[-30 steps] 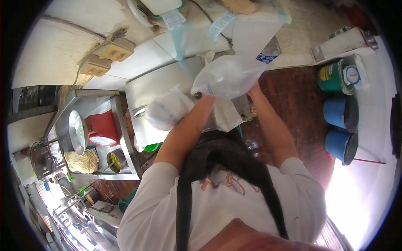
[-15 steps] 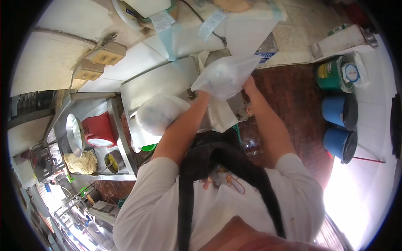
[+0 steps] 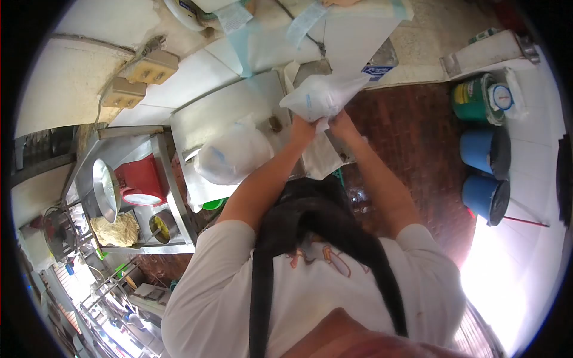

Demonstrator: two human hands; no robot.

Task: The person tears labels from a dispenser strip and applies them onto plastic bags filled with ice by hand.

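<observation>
A translucent white plastic bag (image 3: pixel 322 97) with a blue mark is held up over the metal counter (image 3: pixel 206 122). My left hand (image 3: pixel 303 130) is closed on its near left edge, and my right hand (image 3: pixel 342 126) grips the near edge just beside it. What fills the bag cannot be made out. Left of my left forearm, a second full, rounded plastic bag (image 3: pixel 233 156) rests on the counter. A whitish cloth or sheet (image 3: pixel 321 156) hangs over the counter edge below my hands.
At left, a metal shelf (image 3: pixel 173 185) holds a red scale (image 3: pixel 141 181), a pot (image 3: pixel 161 227) and pale noodle-like food (image 3: pixel 115 230). Blue buckets (image 3: pixel 477 152) and a green bucket (image 3: pixel 471 101) stand at right. Power outlets (image 3: pixel 152 67) are on the wall.
My hands have drawn closer together and nearer my body at the bag's edge. The held bag looks narrower and more bunched than before.
</observation>
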